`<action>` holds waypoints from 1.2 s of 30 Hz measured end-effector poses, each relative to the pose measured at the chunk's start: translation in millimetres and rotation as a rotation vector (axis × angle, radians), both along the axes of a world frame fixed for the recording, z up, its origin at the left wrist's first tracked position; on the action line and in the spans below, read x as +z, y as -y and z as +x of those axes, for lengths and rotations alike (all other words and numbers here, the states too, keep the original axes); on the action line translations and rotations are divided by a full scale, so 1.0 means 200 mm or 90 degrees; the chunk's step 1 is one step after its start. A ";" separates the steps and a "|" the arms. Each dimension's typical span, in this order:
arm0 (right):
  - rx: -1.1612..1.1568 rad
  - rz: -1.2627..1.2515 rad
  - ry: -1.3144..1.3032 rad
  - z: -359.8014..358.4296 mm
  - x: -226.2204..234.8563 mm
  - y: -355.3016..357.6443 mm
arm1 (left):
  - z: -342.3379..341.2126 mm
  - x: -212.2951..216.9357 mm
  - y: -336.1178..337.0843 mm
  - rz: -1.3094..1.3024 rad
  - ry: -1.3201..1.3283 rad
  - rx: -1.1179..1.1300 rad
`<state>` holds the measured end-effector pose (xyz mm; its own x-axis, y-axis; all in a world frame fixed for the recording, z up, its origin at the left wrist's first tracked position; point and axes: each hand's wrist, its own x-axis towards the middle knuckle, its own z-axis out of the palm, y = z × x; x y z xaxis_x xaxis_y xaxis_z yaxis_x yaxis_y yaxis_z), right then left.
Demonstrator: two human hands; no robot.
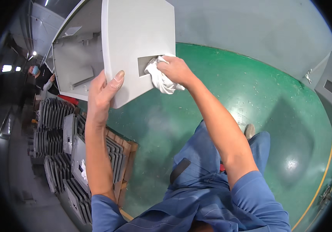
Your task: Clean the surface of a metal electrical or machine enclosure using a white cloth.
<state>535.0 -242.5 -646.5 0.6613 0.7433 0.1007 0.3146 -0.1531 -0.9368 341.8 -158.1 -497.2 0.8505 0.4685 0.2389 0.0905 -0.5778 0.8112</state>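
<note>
A large white sheet-metal cabinet (pixel 138 31) with an open front stands tilted before me at the upper left. My left hand (pixel 99 94) grips its lower front edge, the thumb pressed on the outer side panel and the fingers mostly hidden around the edge. In that panel is a rectangular cutout (pixel 142 67). My right hand (pixel 175 70) clutches a crumpled white cloth (pixel 163 82) at the cutout's right side. Part of the cloth reaches into the opening, and its loose end hangs below my fingers.
Stacks of grey metal panels (pixel 55 141) sit on a wooden pallet (pixel 129 154) at the lower left. Another person (pixel 42 79) in a mask is beyond the cabinet. At the right stands a grey housing (pixel 330 79); a yellow line (pixel 320 189) crosses the green floor (pixel 228 87).
</note>
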 end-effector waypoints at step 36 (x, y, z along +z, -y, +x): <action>-0.223 0.530 0.608 0.70 0.58 -0.97 | -0.22 -0.21 -0.77 0.123 0.027 0.161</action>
<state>674.3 -47.7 -531.3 0.2189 0.0372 0.9750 0.9633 0.1509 -0.2220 297.8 -3.6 -538.4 0.6997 0.6071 0.3767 0.2195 -0.6844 0.6953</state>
